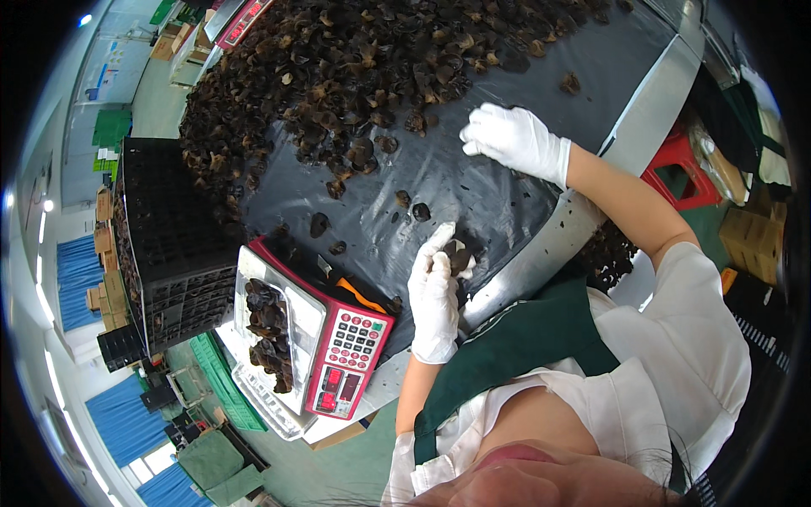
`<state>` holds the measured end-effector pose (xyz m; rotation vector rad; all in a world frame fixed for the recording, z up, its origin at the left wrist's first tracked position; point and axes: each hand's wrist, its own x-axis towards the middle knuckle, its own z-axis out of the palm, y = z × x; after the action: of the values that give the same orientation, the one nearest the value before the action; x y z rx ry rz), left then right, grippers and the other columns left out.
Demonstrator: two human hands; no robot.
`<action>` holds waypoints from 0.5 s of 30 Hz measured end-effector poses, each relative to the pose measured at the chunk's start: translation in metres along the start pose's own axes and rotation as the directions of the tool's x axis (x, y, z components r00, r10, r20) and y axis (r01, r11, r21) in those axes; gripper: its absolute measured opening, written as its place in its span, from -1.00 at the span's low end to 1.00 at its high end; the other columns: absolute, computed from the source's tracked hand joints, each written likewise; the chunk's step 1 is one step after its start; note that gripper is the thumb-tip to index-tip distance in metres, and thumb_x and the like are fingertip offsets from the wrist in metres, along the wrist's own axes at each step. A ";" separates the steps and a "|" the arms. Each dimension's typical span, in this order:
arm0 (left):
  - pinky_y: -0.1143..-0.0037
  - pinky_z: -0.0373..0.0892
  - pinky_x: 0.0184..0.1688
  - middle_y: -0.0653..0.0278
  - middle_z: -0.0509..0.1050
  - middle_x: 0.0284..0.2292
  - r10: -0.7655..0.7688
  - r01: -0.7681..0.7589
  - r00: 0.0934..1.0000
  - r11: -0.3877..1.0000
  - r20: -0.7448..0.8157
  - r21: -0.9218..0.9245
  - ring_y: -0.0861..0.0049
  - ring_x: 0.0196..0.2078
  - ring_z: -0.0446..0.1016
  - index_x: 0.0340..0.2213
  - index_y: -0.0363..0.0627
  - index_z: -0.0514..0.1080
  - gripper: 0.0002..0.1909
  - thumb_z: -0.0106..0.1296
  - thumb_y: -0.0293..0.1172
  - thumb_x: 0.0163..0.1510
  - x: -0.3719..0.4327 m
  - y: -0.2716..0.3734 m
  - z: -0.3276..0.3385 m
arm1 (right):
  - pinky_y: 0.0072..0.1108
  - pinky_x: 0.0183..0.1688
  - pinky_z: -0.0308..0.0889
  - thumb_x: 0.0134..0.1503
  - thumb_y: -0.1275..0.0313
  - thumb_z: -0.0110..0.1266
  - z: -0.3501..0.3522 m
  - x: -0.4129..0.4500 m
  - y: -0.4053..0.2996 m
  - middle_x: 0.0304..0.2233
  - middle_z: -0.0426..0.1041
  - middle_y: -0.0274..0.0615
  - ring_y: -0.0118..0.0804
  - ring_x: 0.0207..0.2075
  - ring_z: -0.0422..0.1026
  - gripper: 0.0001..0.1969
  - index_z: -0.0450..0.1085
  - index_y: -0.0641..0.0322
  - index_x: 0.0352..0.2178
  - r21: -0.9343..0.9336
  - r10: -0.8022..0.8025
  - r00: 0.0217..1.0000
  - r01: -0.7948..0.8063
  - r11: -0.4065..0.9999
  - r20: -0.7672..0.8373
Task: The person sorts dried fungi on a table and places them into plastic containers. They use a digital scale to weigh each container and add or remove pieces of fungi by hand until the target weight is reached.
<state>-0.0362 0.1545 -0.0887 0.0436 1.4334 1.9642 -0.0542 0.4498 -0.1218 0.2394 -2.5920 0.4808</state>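
My left hand [435, 298], in a white glove, is near the table's front edge. Its fingers hold a dark piece of wood ear fungus [457, 258]. My gloved right hand [516, 141] is farther out over the black table covering [405, 222], its fingers curled; whether anything lies inside them is hidden. Several loose fungus pieces [421, 211] are scattered beyond my left hand. On my left stands a red and white digital scale [355, 342], whose pan carries a row of fungus pieces [269, 336]. An orange-handled tool [361, 296] lies behind its keypad.
A large heap of dark fungus [355, 63] covers the table's far side. Left of it stands a black plastic crate [177, 241]. Another scale [244, 22] shows at the far left corner. A metal rim [532, 266] borders the table; a red stool [687, 171] is at right.
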 end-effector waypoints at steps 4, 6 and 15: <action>0.50 0.40 -0.27 0.21 0.53 -0.11 0.035 -0.035 0.999 0.991 0.000 -0.127 0.48 -0.23 0.50 0.06 -0.21 0.45 -0.53 0.12 -0.09 0.32 -0.005 -0.009 -0.015 | -0.36 -0.21 0.50 0.20 0.21 0.22 0.010 0.054 0.032 -0.31 0.43 -0.30 -0.19 -0.22 0.48 -0.82 0.48 0.03 -0.29 0.039 0.099 0.992 -0.096 0.995 -0.076; 0.50 0.40 -0.28 0.21 0.54 -0.11 0.038 -0.044 0.997 0.995 -0.064 -0.087 0.49 -0.24 0.50 0.05 -0.22 0.45 -0.54 0.12 -0.10 0.32 -0.006 -0.010 -0.016 | -0.32 -0.07 0.47 0.22 0.18 0.22 0.012 0.087 0.046 -0.16 0.45 -0.26 -0.15 -0.07 0.45 -0.76 0.49 0.03 -0.18 -0.099 0.163 0.986 -0.165 0.981 -0.025; 0.57 0.39 -0.17 0.25 0.55 -0.10 0.104 -0.103 0.994 0.994 -0.020 0.038 0.61 -0.23 0.47 0.01 -0.24 0.49 -0.67 0.04 -0.24 0.38 -0.009 -0.026 -0.024 | -0.07 0.18 0.32 0.26 -0.06 0.08 0.054 0.183 0.061 0.12 0.44 -0.17 0.02 0.18 0.37 -0.48 0.39 -0.29 0.21 -0.239 0.262 0.951 -0.219 0.946 0.162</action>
<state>-0.0264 0.1334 -0.1170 0.1151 1.5093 2.0266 -0.2513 0.4713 -0.0936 -0.1159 -2.8528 0.2614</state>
